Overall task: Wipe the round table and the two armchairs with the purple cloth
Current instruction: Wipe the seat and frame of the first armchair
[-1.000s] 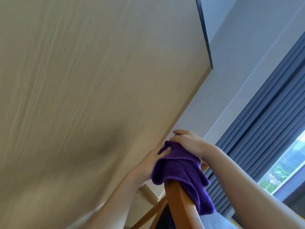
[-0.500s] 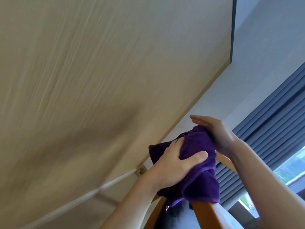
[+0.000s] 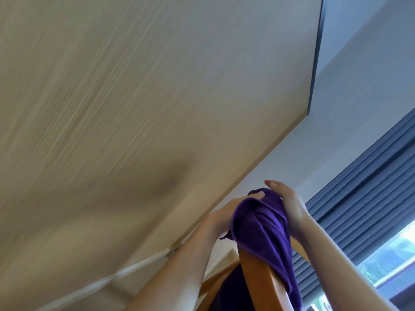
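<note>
The purple cloth [image 3: 262, 232] is bunched over the top of an armchair's orange wooden frame [image 3: 258, 281] at the lower middle. My left hand [image 3: 221, 217] holds the cloth from the left, its thumb hooked over the top fold and its fingers hidden behind the fabric. On the cloth's right side my right hand [image 3: 289, 206] lies against it with fingers straight. A dark seat back [image 3: 231, 295] shows beneath the frame. The round table and the second armchair are out of sight.
A beige wood-grain wall panel [image 3: 134, 108] fills the left and top, close behind the chair. A pale wall [image 3: 359, 86] and blue-grey curtains [image 3: 359, 221] stand at the right, with a bright window [image 3: 388, 259] at the lower right.
My left hand has slid from the cloth's front face to its left side. The cloth has bunched upward on the frame, and my right hand stays pressed on its right side.
</note>
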Tool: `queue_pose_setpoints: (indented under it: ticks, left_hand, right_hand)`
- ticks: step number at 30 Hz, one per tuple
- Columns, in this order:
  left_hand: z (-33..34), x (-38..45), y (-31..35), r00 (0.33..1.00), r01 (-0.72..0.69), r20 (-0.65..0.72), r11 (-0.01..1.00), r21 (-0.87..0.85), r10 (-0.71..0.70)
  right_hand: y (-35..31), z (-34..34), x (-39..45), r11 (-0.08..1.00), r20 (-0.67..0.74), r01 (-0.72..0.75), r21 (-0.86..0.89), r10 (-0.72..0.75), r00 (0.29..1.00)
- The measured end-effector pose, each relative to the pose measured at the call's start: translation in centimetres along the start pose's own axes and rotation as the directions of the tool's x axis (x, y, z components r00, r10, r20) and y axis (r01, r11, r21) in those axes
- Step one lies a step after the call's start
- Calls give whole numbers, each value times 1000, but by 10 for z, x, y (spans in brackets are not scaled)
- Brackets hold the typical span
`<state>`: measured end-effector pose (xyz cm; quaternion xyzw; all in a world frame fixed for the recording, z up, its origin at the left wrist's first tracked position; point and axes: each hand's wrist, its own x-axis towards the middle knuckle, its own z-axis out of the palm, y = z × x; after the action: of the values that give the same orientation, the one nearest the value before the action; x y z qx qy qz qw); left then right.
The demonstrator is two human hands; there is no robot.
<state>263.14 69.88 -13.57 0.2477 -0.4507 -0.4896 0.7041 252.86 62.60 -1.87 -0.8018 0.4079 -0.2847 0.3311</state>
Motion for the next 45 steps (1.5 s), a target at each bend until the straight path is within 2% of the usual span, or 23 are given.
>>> queue_pose_setpoints:
  ticks: [3, 7, 9, 13, 16, 19, 23, 26, 28, 30, 32, 36, 40, 42, 45]
  left_hand:
    - [5, -10, 2, 989, 5, -146, 995, 95, 9]
    - [18, -37, -2, 982, -82, -145, 967, 241, 119]
    - [20, -35, 2, 982, -110, -116, 948, 299, 151]
    - [5, 5, 18, 996, -42, -58, 961, 275, 60]
    - [-4, 40, 18, 999, -26, -19, 938, 345, 34]
    - [1, 47, 14, 998, 11, -64, 968, 249, 6]
    - [7, 19, 9, 992, 49, -124, 975, 219, -22]
    - [27, -16, 12, 990, 10, -140, 984, 176, 15]
    - [44, -41, 12, 973, -42, -209, 970, 239, 93]
    - [62, -65, 8, 941, -71, -273, 909, 412, 198]
    - [77, -88, 5, 910, -64, -321, 854, 516, 261]
    - [102, -121, 6, 897, -13, -368, 848, 530, 244]
    - [122, -134, 4, 881, 97, -426, 803, 588, 206]
    - [125, -134, 0, 900, 96, -384, 762, 640, 209]
    - [116, -131, 3, 880, 28, -402, 817, 575, 253]
  right_hand:
    - [-3, 4, 2, 998, 34, 26, -50, -24, 999]
    - [-1, 4, 2, 998, 115, 25, -56, -18, 993]
    - [-1, 1, 1, 998, 151, -36, 43, 29, 988]
    - [0, -2, -2, 969, 146, -83, 235, 49, 988]
    - [4, -3, 0, 976, 159, -95, 195, 64, 985]
    - [3, -6, 4, 985, 126, -91, 147, 72, 989]
    - [3, 0, 8, 994, 106, -86, 70, 78, 991]
    - [6, 1, 9, 991, 147, -74, 115, 57, 987]
    - [8, -2, 9, 991, 180, -71, 117, 49, 982]
    - [8, -4, 12, 988, 198, -73, 133, 45, 979]
    - [7, -7, 16, 989, 223, -75, 126, 46, 974]
    - [4, -13, 21, 992, 255, -67, 112, 36, 966]
    - [3, -17, 23, 997, 272, -48, 68, 28, 962]
    - [5, -15, 22, 999, 274, -25, 26, 17, 961]
    - [10, -13, 19, 999, 268, -1, 34, -8, 963]
